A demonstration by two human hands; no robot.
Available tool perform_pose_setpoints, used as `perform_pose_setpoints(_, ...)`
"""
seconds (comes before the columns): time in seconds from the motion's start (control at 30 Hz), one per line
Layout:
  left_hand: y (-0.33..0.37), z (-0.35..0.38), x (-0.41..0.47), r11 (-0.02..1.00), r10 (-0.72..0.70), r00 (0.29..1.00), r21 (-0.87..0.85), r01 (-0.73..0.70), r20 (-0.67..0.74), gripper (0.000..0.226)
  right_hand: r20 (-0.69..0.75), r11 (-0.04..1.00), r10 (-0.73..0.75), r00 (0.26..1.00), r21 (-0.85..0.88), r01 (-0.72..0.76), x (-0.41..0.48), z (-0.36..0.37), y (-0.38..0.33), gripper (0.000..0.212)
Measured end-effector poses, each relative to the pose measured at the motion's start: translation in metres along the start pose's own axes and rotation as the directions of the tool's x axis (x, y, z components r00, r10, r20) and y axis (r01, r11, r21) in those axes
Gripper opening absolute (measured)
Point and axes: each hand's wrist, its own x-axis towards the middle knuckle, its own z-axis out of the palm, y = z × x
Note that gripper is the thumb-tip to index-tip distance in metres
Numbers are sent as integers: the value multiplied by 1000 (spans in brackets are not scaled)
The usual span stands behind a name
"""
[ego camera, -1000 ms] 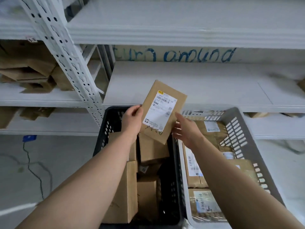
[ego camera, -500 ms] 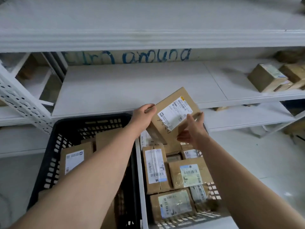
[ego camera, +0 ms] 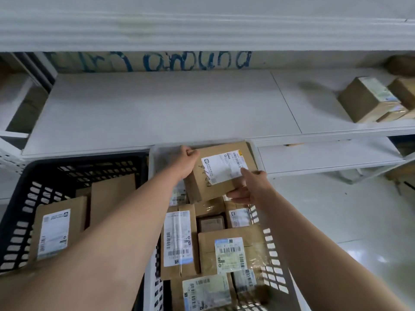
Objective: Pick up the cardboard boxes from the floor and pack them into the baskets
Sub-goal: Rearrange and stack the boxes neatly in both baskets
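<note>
I see white metal shelf unit (ego camera: 157, 113) behind. Black slotted plastic basket (ego camera: 22, 198) at left, part filled. Pale grey slotted plastic basket (ego camera: 276, 254) at right, nearly full of labelled parcels (ego camera: 229, 250). Brown cardboard box with white shipping label (ego camera: 215, 176) tilted, held just above grey basket's far end. Left hand (ego camera: 185, 162) curls round far left corner; right hand (ego camera: 249, 187) pinches near right edge, thumb on label. My read: placing step. Next: lower box flat onto parcels, release; fit looks tight.
</note>
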Motion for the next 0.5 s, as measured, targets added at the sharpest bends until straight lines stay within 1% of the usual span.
perform_pose_setpoints(0.07,-4,8,8,998,-51,996,-44,48,-67,43,25,1000,17,1000,7,-17,10,-1,0,31)
perform_pose_setpoints(0.17,-8,24,17,981,-72,992,-187,51,-106,22,17,999,50,999,21,-50,24,-1,3,36)
perform_pose_setpoints(0.2,-9,29,18,979,-74,991,-196,52,-109,18,18,998,61,998,30,-61,28,0,4,39)
perform_pose_setpoints(0.3,-17,38,20,993,-72,995,-94,66,-68,16,17,995,92,996,43,-93,38,3,7,44)
perform_pose_setpoints(0.37,-25,41,22,996,-83,995,-49,80,-50,28,-13,997,74,997,29,-74,45,9,8,46)
perform_pose_setpoints(0.43,-30,41,24,994,-94,994,-68,90,-61,43,-39,999,48,998,2,-48,48,16,8,48)
perform_pose_setpoints(0.5,-31,41,25,991,-93,993,-101,86,-71,50,-48,998,64,997,-21,-65,51,23,5,44)
